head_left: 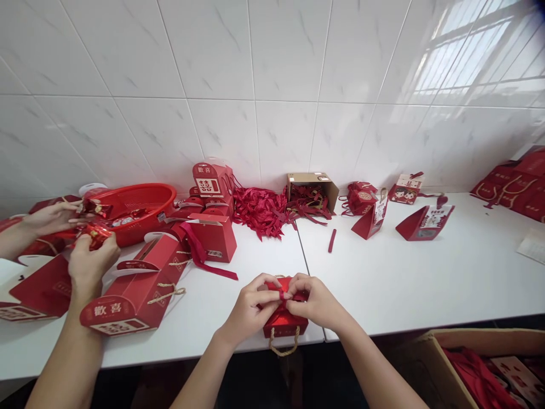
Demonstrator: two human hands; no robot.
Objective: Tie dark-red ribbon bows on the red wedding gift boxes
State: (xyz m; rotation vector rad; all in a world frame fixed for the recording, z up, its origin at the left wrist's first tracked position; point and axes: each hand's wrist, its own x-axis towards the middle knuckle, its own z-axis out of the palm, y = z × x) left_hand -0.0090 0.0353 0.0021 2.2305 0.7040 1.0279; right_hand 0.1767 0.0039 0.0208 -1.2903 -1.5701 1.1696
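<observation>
A small red gift box [286,329] with a twisted rope handle [284,351] stands at the table's front edge between my hands. From its left side my left hand [255,302] is closed over the box top, pinching a dark red ribbon [281,295]. Opposite it, my right hand [317,300] also has thumb and forefinger closed on the ribbon. The fingertips of both hands nearly meet, and they hide much of the ribbon and box top.
At left, a co-worker's hands [91,261] hold red-wrapped packets by a red plastic basket [147,196]. Red boxes [149,278] stand nearby. A ribbon pile [260,210] and cardboard box [327,196] lie at the wall; triangular boxes [426,223] stand right. An open carton [430,352] sits lower right.
</observation>
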